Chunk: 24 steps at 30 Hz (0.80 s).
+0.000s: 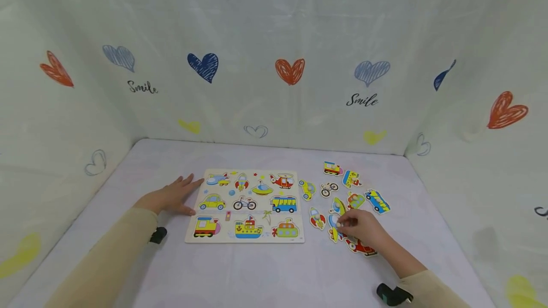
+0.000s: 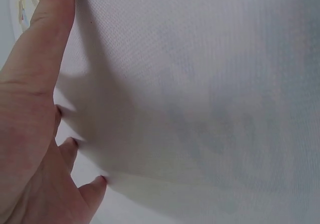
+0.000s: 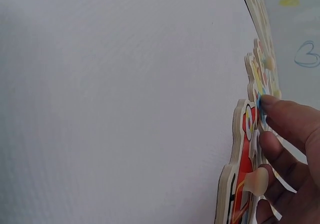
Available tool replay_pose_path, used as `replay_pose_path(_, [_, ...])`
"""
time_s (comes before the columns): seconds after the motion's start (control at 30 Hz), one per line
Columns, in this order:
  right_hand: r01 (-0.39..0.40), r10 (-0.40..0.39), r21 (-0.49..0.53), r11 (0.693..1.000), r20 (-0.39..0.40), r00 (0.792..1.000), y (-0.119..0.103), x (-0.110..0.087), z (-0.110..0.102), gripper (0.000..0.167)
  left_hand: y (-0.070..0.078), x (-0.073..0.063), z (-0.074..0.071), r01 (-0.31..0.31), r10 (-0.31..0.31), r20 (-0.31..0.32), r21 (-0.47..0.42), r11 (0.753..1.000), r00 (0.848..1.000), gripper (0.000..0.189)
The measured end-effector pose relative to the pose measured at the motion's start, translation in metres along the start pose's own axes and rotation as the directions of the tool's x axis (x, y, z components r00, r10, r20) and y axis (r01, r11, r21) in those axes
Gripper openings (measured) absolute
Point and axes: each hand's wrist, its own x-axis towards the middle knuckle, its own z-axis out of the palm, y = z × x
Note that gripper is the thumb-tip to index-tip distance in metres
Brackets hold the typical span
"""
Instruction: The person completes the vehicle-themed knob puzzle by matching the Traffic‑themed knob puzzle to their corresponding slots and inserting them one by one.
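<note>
L hand [image 1: 173, 196], fingers spread & gripping nothing, sits at 9 o'clock of pale rectangular puzzle board w/ painted vehicles [image 1: 265, 216], fingertips at its L edge, on white tabletop [image 1: 205, 272]. Loose wooden pcs lie at board's 3 o'clock. Clock centred on plane pc from here: yellow car pc [image 1: 307, 190] at 11, red/white/blue rocket pc [image 1: 318, 219] at 10, red/yellow train pc [image 1: 332, 168] at 12. Blue/yellow wooden plane pc [image 1: 333, 230]: R hand [image 1: 364, 227] pinches it by pale knob; can't tell if it's lifted. Then yellow/blue boat pc [image 1: 351, 179] at 1, red helicopter pc [image 1: 361, 248] at 4, under R hand, & blue/yellow bus pc [image 1: 378, 202] at 2.
</note>
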Motion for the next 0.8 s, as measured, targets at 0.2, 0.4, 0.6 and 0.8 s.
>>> replay_pose_path(0.2, [-0.033,0.033,0.006,0.999,-0.022,0.999,-0.003,0.000,0.002,0.016,-0.001,-0.003,-0.001,-0.003,0.003,0.003,0.022,1.000,1.000,0.102])
replay_pose_path(0.4, [-0.045,0.046,0.010,0.999,-0.035,0.998,-0.006,0.001,0.003,0.015,-0.002,-0.003,0.000,-0.018,0.018,0.000,0.038,0.999,1.000,0.102])
replay_pose_path(0.6, [-0.038,0.040,0.038,0.999,-0.049,0.998,-0.015,0.003,-0.001,0.014,-0.004,-0.002,0.001,-0.016,0.015,0.010,0.043,0.999,1.000,0.102])
replay_pose_path(0.8, [-0.023,0.026,0.054,0.998,-0.053,0.998,-0.035,0.012,-0.001,0.012,-0.005,0.000,0.001,-0.015,0.014,0.013,0.018,1.000,1.000,0.104])
